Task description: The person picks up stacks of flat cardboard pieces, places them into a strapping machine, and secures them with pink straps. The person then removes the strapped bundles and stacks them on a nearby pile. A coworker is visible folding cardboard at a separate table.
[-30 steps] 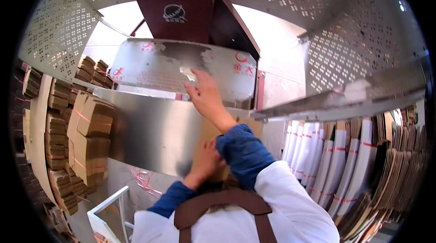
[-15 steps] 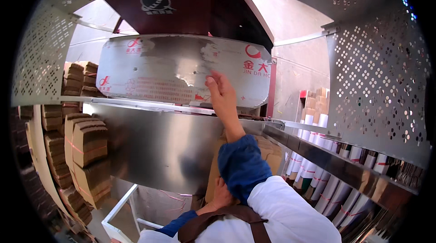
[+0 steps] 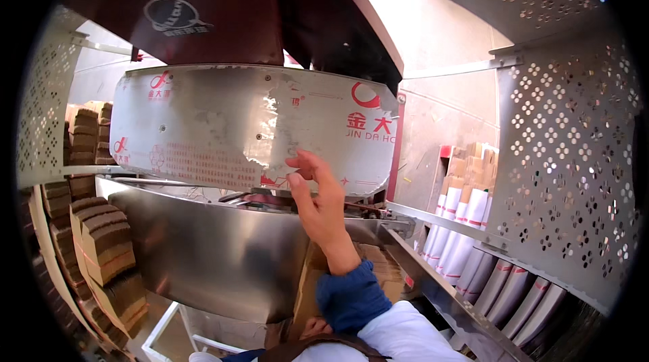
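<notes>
My right hand (image 3: pixel 319 205) reaches forward over the lower edge of a white-and-silver metal panel (image 3: pixel 209 115) with red print and peeling film. Its thumb and index finger are apart, and nothing shows between them. Below the wrist is a stack of brown cardboard pieces (image 3: pixel 380 264), partly covered by my blue sleeve. My left hand (image 3: pixel 316 327) is low, close to my body, against the cardboard's near left side. Only a bit of it shows, and its fingers are mostly hidden. A narrow gap with machine parts (image 3: pixel 270 198) lies under the panel's edge.
A curved steel sheet (image 3: pixel 203 247) spans the front left. Banded cardboard stacks (image 3: pixel 108 247) stand at left. A steel rail (image 3: pixel 439 281) runs along the right, beside white banded bundles (image 3: pixel 460 227). Perforated metal guards (image 3: pixel 561 152) flank a dark red machine housing (image 3: pixel 209 10).
My view has shifted, so the panel sits lower and further left. My right hand has drawn back from over the panel toward its near edge. Less of my left hand shows.
</notes>
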Available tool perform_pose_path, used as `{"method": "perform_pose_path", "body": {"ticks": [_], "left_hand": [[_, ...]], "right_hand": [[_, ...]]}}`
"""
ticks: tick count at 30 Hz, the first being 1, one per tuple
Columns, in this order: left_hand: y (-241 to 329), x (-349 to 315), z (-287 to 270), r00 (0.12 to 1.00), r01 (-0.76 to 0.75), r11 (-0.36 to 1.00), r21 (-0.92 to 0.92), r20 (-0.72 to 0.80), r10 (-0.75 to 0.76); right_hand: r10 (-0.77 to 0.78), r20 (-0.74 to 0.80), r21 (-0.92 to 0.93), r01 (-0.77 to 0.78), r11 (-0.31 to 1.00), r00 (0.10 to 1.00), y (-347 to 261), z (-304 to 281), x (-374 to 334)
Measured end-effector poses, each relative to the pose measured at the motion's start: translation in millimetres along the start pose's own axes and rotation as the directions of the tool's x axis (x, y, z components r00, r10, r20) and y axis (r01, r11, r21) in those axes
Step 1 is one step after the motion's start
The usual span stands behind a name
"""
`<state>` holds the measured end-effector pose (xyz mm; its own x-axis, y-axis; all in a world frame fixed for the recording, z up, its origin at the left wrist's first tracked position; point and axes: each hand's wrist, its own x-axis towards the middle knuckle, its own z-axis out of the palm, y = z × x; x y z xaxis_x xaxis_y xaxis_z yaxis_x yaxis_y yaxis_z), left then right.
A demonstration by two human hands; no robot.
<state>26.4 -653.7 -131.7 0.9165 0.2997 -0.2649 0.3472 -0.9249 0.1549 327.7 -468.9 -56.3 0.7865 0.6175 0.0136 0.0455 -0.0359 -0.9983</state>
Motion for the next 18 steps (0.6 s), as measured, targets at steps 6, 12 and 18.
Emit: {"method": "perform_pose_path", "body": {"ticks": [6,12,18], "left_hand": [[-21,20,-72,0.927,-0.371,0.824,-0.429,-0.220,0.303],[-16,22,-101,0.913,-0.346,0.806,-0.480,-0.371,0.171],[-6,13,-123,0.898,-0.361,0.835,-0.416,-0.396,0.191]], "right_hand": [[-0.129,0.097,0.074,0.123,0.990,0.987,-32,-4,-11],[-0.288,0.198,-0.248,0.332,0.910,0.937,-116,-75,-126],[0.233,-0.354,-0.615,-0.413,0.672,0.906,55,-228,-271]]}}
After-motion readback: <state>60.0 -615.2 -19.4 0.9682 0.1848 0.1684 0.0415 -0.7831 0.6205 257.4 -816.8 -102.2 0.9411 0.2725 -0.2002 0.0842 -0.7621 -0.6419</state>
